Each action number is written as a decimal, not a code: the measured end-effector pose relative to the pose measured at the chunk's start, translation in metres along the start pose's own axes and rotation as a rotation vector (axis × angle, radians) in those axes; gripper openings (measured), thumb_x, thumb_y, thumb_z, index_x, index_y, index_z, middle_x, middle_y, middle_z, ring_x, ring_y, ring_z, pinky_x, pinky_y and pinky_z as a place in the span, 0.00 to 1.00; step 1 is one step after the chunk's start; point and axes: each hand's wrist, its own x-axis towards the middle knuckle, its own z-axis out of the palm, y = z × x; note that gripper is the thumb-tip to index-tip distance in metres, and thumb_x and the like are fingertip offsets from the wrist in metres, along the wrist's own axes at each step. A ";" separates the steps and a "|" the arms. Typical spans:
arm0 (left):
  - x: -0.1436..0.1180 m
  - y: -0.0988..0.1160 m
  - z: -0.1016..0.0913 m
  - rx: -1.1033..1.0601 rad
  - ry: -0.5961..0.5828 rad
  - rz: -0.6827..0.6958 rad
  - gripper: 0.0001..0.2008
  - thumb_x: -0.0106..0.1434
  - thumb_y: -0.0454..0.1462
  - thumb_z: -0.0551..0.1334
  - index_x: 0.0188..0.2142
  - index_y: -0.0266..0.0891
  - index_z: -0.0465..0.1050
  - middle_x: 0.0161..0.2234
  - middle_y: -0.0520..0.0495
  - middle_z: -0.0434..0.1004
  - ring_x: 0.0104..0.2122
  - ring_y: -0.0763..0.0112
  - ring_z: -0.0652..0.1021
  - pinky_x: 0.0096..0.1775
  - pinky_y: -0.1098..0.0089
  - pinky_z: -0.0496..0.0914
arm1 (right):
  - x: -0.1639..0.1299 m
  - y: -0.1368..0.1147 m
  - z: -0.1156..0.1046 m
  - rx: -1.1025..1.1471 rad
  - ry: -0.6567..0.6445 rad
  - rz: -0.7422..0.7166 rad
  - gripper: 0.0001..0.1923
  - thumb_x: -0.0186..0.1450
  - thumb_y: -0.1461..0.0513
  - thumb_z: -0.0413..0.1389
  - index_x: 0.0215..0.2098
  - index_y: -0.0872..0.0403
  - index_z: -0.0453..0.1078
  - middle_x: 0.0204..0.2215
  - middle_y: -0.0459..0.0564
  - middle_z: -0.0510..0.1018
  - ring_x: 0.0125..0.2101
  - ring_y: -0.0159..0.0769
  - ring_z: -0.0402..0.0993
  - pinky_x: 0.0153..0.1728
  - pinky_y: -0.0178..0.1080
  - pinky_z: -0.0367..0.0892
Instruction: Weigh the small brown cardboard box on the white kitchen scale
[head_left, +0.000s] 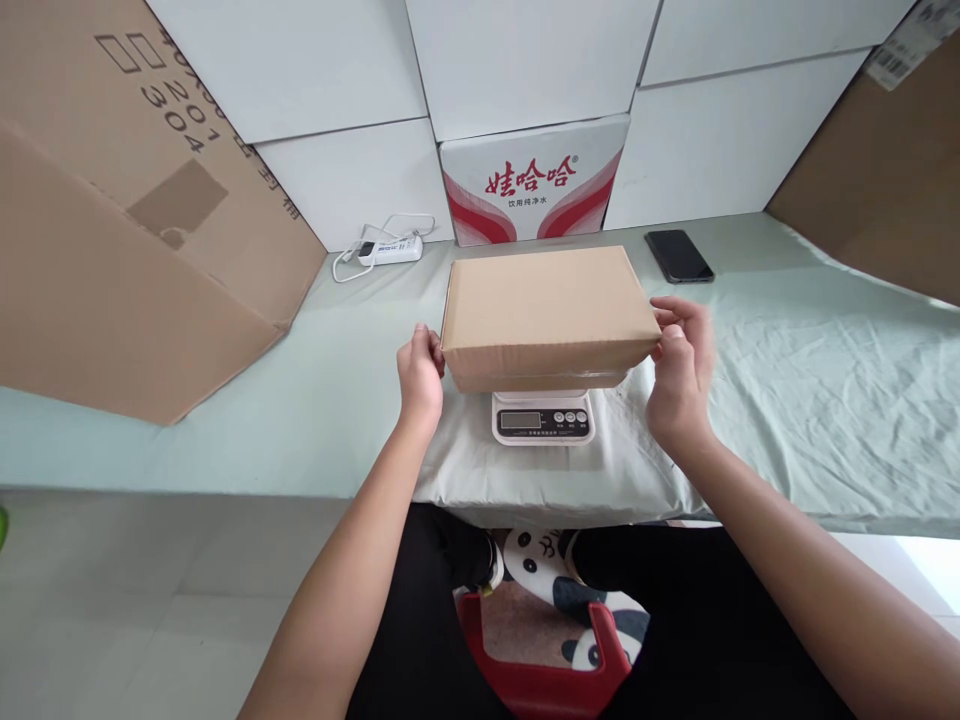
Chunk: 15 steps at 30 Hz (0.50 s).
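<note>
A flat brown cardboard box [547, 310] lies on a small white digital scale [543, 418], covering most of its platform. My left hand [420, 375] touches the box's left end with its fingertips. At the box's right end, my right hand [681, 365] has its fingers curled against the edge. Whether the hands grip the box or only touch it is unclear. The scale's display faces me and stands on the pale green cloth [825, 400] that covers the table.
A black phone [679, 256] lies at the back right. At the back left sits a white power strip [390, 248] with its cable. A red-and-white printed carton [534, 180] and white boxes line the back. Large cardboard sheets [112, 250] lean on both sides.
</note>
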 end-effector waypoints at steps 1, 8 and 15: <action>0.000 0.000 0.000 0.000 0.001 -0.015 0.30 0.72 0.59 0.61 0.21 0.44 0.59 0.20 0.55 0.58 0.20 0.73 0.63 0.26 0.70 0.60 | 0.000 0.001 0.000 -0.005 -0.001 0.000 0.21 0.75 0.39 0.52 0.57 0.36 0.74 0.44 0.52 0.78 0.43 0.51 0.78 0.45 0.61 0.75; -0.006 0.004 0.003 0.009 -0.050 -0.017 0.26 0.68 0.49 0.66 0.22 0.44 0.53 0.22 0.56 0.52 0.22 0.74 0.56 0.24 0.70 0.53 | -0.002 -0.007 0.002 -0.054 0.018 -0.011 0.20 0.76 0.41 0.51 0.53 0.39 0.75 0.48 0.54 0.81 0.48 0.53 0.79 0.47 0.62 0.76; -0.012 0.012 0.008 -0.023 -0.076 0.052 0.21 0.66 0.41 0.64 0.22 0.44 0.53 0.23 0.56 0.48 0.23 0.74 0.51 0.26 0.69 0.48 | -0.006 -0.022 0.009 -0.060 0.004 0.029 0.19 0.71 0.44 0.56 0.53 0.43 0.72 0.50 0.51 0.80 0.49 0.49 0.78 0.46 0.57 0.78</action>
